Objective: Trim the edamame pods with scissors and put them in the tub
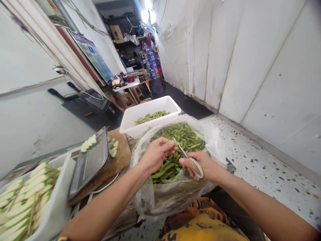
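Note:
Between the thumb and fingers of my left hand (pixel 160 150) is a green soybean pod (pixel 176 144). My right hand (pixel 203 164) grips a pair of scissors (pixel 198 167) with pale green handles, the blades reaching up to the pod's end. Whether the blades touch the pod I cannot tell. Both hands are above a clear plastic bag (pixel 213 134) with its mouth spread wide, full of green pods (pixel 192 135). Just behind the bag stands a white plastic bin (pixel 130 125) with more pods (pixel 152 117) at its bottom.
To the left, a metal tray (pixel 87 167) rests on a wooden board (pixel 122 150) beside skewered pale green slices (pixel 88 143). A white tub (pixel 62 187) of similar slices stands at lower left. A white wall (pixel 240 60) runs along the right; a small table (pixel 127 85) stands farther back.

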`<state>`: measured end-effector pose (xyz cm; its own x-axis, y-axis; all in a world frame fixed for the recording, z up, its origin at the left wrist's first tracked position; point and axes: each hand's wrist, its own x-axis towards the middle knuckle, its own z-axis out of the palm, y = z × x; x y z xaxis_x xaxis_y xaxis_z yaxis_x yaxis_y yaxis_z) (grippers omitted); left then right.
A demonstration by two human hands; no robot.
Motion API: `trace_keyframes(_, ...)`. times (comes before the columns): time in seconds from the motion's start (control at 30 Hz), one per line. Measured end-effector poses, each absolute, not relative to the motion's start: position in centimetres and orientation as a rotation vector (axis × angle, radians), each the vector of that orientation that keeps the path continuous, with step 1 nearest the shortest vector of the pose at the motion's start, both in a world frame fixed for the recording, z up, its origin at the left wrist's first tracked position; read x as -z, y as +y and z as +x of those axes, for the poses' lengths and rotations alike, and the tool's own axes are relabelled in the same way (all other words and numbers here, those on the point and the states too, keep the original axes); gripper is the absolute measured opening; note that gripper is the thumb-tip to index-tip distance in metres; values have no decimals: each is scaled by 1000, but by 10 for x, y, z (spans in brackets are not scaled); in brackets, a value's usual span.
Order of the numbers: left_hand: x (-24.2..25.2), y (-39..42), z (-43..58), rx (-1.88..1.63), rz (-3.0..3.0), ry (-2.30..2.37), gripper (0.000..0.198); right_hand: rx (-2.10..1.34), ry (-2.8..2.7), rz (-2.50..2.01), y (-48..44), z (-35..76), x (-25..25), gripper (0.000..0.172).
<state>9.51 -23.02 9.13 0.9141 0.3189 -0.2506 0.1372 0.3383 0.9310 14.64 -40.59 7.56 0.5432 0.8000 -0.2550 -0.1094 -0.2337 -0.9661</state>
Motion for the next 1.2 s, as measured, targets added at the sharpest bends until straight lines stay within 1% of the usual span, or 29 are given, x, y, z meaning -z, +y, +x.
trace_keyframes(0.13, -101, -222, 109, -172, 1159, 491, 11, -919, -519, -1424, -425, 145, -79, 46)
trace_keyframes(0.17, -103, -221, 114, -150, 1160, 506, 9, -882, -496, -1380, -432, 145, -81, 46)
trace_keyframes(0.23, -106, -221, 127, -48, 1221, 514, 13, -812, -458, -1336, -445, 144, -85, 45)
trace_keyframes(0.33, -103, -231, 149, 158, 1535, 427, 16, -761, -434, -1328, -458, 144, -89, 44)
trace_keyframes(0.43, -95, -249, 171, 226, 2049, 291, 11, -763, -429, -1338, -465, 143, -89, 43)
trace_keyframes(0.47, -93, -255, 179, 225, 2210, 239, 13, -766, -427, -1341, -466, 143, -88, 43)
trace_keyframes(0.57, -88, -269, 199, 188, 2552, 83, 30, -764, -427, -1354, -470, 144, -86, 43)
trace_keyframes(0.63, -86, -274, 211, 170, 2660, 19, 32, -754, -429, -1368, -471, 144, -86, 44)
trace_keyframes(0.7, -84, -273, 220, 205, 2656, -14, 29, -745, -431, -1379, -472, 143, -86, 45)
trace_keyframes(0.83, -85, -257, 219, 325, 2464, 7, 25, -766, -440, -1385, -471, 143, -86, 45)
trace_keyframes(1.03, -103, -221, 165, 156, 2207, 214, 26, -836, -483, -1429, -457, 145, -81, 48)
trace_keyframes(1.2, -114, -213, 117, 49, 2004, 234, 29, -893, -516, -1457, -436, 143, -79, 50)
